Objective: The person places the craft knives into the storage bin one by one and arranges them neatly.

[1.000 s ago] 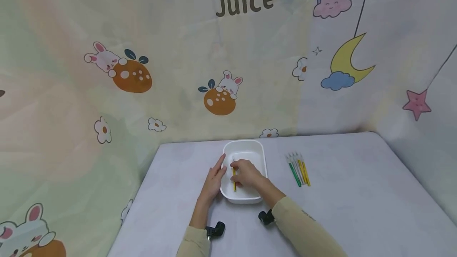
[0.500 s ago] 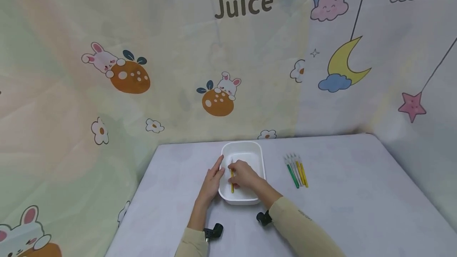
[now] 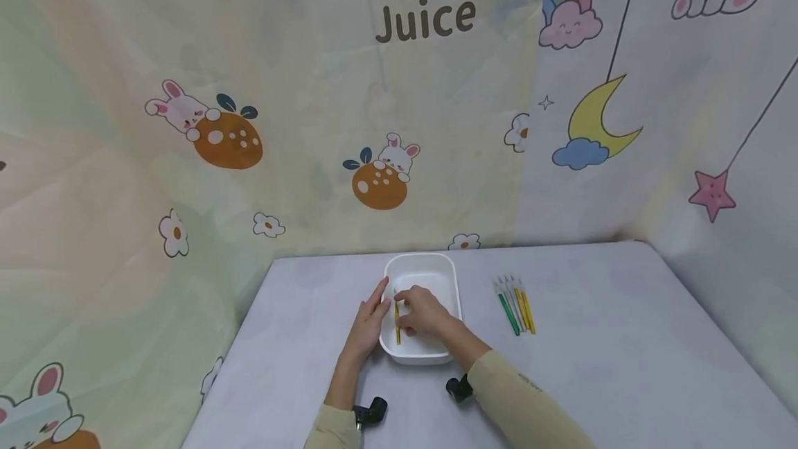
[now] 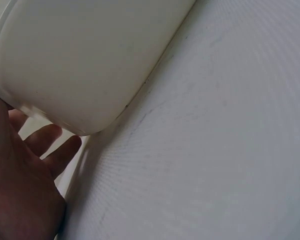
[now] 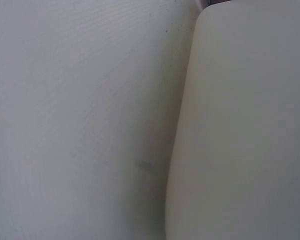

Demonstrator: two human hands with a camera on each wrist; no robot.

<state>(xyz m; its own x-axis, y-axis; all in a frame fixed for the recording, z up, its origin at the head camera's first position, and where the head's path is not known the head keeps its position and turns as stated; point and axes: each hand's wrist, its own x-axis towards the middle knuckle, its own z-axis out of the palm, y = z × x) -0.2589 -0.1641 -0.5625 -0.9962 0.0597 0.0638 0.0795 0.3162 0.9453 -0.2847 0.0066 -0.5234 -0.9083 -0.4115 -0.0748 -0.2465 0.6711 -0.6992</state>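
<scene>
1. The yellow pen (image 3: 397, 335) is held inside the white tray (image 3: 458, 286), at its 9 o'clock side, between the curled fingers and thumb of the right hand (image 3: 425, 310); if released unevenly, it could be rolled askew.
2. The tray's 9 o'clock wall is touched by the left hand (image 3: 366, 326), fingers loosely extended; by too firm a push, the tray could be slid across the worktop (image 3: 598, 359).
3. With the hands placed so close, the pen could be knocked.
4. The loose pens (image 3: 515, 307) at the tray's 3 o'clock could be scattered if brushed by the right sleeve (image 3: 524, 397).
</scene>
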